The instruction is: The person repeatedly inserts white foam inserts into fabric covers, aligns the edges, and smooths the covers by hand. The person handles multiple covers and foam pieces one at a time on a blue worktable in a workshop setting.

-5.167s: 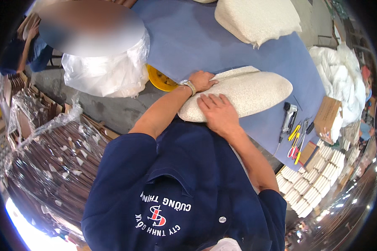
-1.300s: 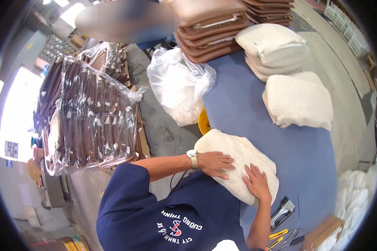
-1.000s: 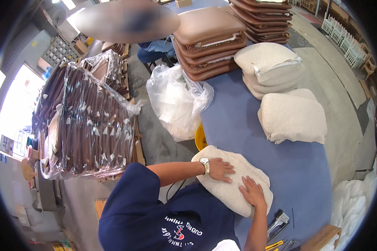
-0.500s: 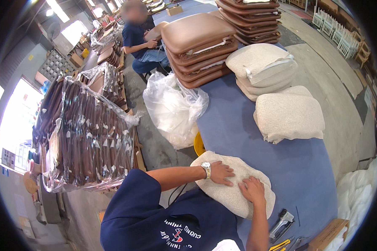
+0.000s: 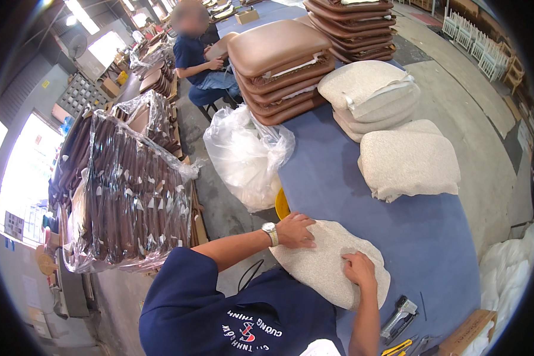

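Observation:
A beige fabric-covered seat cushion lies at the near edge of the blue table, close against my body. My left hand, with a metal watch at the wrist, rests on its far left edge, fingers stretched out over the fabric. On the cushion's right half sits my right hand, index finger extended onto the surface and the other fingers partly curled. Neither hand lifts anything. To the right of the cushion lie a staple gun and a yellow utility knife.
More beige cushions are piled on the blue table, with brown seat stacks beyond. A white plastic bag and plastic-wrapped brown pieces stand to the left. A cardboard box sits near right. A co-worker sits at the far left.
My left hand has slid left and outward to the cushion's far edge. My right hand stays at nearly the same place, its fingers more curled than before.

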A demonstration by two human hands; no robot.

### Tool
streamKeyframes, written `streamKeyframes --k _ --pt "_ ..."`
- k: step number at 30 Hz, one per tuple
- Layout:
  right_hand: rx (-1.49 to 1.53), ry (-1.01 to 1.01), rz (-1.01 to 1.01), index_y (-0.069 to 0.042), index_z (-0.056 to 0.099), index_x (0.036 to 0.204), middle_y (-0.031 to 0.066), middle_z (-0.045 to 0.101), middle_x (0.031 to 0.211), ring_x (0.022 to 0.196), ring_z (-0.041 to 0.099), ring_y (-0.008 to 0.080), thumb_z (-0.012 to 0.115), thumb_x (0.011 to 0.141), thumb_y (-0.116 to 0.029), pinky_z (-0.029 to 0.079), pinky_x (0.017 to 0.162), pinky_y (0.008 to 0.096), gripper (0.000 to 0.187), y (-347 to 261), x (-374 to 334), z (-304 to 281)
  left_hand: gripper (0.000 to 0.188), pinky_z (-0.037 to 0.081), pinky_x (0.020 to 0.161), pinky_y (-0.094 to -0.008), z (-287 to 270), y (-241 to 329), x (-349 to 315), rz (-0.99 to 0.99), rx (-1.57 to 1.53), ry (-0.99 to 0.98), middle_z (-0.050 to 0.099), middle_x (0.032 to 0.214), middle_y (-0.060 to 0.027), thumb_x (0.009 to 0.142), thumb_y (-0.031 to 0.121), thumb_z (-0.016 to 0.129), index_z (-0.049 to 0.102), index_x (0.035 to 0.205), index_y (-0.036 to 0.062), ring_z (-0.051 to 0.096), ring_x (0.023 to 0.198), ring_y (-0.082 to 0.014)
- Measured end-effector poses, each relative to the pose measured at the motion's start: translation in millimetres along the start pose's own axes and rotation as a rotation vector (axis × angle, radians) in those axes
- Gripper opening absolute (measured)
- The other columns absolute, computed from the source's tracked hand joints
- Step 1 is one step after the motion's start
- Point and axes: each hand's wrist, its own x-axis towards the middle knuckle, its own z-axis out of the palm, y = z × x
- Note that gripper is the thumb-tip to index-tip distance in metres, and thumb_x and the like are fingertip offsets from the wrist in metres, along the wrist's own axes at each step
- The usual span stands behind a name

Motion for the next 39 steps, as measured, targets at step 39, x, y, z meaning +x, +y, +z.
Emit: streamKeyframes --k 39 --pt "0.157 0.051 0.114 -0.018 0.08 0.107 0.015 0.069 0.093 0.096 0.068 0.0351 0.064 0.09 -0.025 0.051 0.088 0.0473 0.024 30 -19 -10 0.041 0.018 0.123 -0.0573 -6 25 17 -0.128 -0.133 -0.06 0.047 0.156 -0.0141 0.1 0.052 0.056 0.078 0.12 0.0229 0.036 0.148 -0.033"
